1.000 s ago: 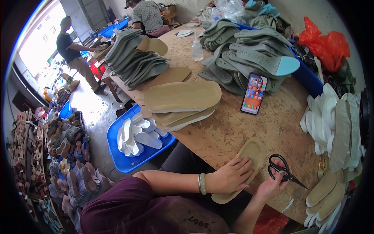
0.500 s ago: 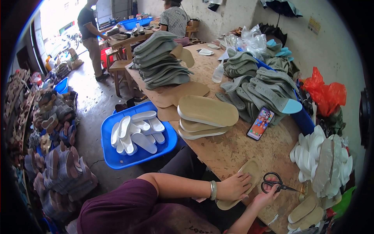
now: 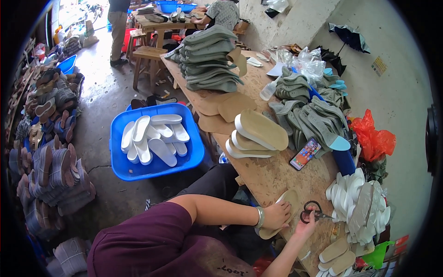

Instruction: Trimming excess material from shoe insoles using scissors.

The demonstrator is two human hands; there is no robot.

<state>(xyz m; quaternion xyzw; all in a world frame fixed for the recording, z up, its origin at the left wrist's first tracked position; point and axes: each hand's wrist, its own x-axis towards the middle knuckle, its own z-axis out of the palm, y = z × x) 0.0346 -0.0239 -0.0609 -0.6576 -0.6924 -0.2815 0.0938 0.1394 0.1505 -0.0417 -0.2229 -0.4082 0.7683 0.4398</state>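
Now, in the head view, the left hand lies flat with fingers together on a tan insole at the near edge of the wooden workbench, pressing it down. The right hand is closed around the handles of black scissors, whose blades point right, away from the insole, over the benchtop. The insole sits between the two hands, its near end sticking out past the bench edge.

Compared with half a second ago, both hands and the scissors keep the same grip and place on the bench; what differs is the camera's aim, which has swung so that the bench runs more steeply up the picture and the blue tub of white soles now sits closer to the middle. The stool and the standing person's legs at the far table show more plainly.

On the bench, a short stack of tan-and-white soles lies beyond the hands, with a smartphone just to its right. Grey insoles are piled behind it and in a taller stack farther up. White soles heap at the right, near an orange plastic bag. The concrete floor holds rows of bundled soles along the left.
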